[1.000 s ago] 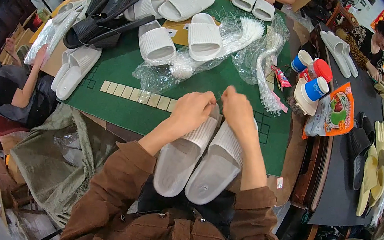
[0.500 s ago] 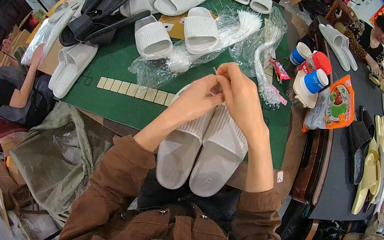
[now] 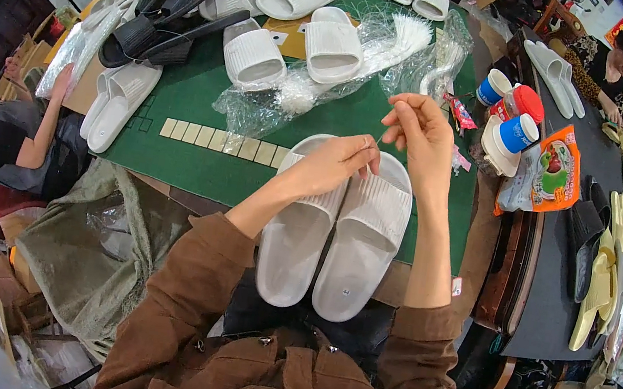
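A pair of light grey slide sandals lies side by side in front of me, the left slide (image 3: 289,258) and the right slide (image 3: 357,267) with ribbed straps and toes pointing away. Above the left strap, my left hand (image 3: 331,166) is closed in a pinch at the inner side of the pair. My right hand (image 3: 420,134) is raised over the right slide's toe, fingertips pinched together. A thin plastic strand (image 3: 378,142), barely visible, runs between the two hands. Its ends are hidden in the fingers.
Bundles of white plastic strands (image 3: 409,38) lie in clear bags on the green mat (image 3: 189,167). Grey slides (image 3: 255,53) and black slides (image 3: 131,41) crowd the far left. Paper cups (image 3: 495,85) and an orange snack bag (image 3: 550,175) stand right. Other people sit nearby.
My hands were together over the toes; now they are apart. The right hand has moved right, the left slightly down and toward the straps. The thin strand now shows between them.
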The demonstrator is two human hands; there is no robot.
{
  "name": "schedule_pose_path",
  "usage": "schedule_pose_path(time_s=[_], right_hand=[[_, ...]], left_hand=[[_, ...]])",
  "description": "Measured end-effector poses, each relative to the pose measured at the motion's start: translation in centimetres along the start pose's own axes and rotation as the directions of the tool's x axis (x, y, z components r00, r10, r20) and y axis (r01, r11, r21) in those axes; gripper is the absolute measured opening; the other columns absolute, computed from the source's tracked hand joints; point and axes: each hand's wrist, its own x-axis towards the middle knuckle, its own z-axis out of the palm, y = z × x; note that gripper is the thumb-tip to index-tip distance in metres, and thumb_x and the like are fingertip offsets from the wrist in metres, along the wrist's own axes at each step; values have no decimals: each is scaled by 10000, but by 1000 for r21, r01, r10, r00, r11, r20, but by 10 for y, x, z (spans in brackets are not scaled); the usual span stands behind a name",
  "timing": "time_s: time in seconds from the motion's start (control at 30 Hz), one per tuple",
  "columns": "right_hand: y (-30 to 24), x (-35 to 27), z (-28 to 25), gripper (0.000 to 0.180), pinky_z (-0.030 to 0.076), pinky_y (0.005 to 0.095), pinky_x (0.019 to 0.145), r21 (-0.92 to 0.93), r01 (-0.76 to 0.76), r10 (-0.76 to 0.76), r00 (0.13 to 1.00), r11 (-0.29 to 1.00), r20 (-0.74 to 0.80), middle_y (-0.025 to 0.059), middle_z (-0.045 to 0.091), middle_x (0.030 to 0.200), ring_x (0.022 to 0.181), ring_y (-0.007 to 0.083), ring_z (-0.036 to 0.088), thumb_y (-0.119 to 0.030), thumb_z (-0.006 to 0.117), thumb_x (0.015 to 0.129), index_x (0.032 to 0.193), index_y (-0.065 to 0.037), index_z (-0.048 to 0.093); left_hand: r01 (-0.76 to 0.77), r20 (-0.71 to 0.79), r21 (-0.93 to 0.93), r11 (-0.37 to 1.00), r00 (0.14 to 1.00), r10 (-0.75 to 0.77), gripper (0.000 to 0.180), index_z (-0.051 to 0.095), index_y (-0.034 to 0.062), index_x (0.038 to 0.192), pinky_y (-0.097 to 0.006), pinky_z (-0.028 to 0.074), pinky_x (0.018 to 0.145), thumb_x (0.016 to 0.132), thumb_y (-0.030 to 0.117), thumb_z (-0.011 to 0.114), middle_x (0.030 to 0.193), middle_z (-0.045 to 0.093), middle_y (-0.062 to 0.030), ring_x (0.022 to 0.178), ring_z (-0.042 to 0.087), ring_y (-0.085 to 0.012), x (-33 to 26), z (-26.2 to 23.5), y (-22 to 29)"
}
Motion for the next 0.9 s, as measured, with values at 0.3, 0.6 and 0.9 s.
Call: schedule_pose_path(time_s=[0.3, 0.6, 0.9], right_hand=[[14, -17, -13, 218, 533, 258, 732, 203, -144, 136, 989, 969, 52, 112, 640, 992, 822, 161, 653, -104, 505, 951, 1107, 17, 599], [-51, -14, -58, 201, 540, 396, 846, 223, 417, -341, 887, 881, -311, 129, 602, 1024, 953, 264, 630, -192, 439, 994, 1088, -28, 508], [-93, -47, -78, 185, 506, 414, 924, -640, 642, -903, 356, 423, -240, 165, 587, 1084, 1009, 302, 606, -73, 382, 991, 1108, -4, 507]], left_hand=[[-54, 18, 127, 990, 998, 52, 242, 582, -10, 833, -312, 461, 694, 939, 162, 448, 788, 585, -79, 731, 567, -177, 1, 2, -5], [-76, 27, 240, 968, 997, 71, 207, 600, -5, 884, -291, 442, 741, 948, 138, 466, 834, 602, -66, 805, 559, -157, -3, 0, -7], [-53, 10, 256, 965, 999, 52, 265, 588, -2, 825, -365, 435, 668, 942, 208, 478, 792, 582, -145, 723, 560, -276, -1, 0, -9]])
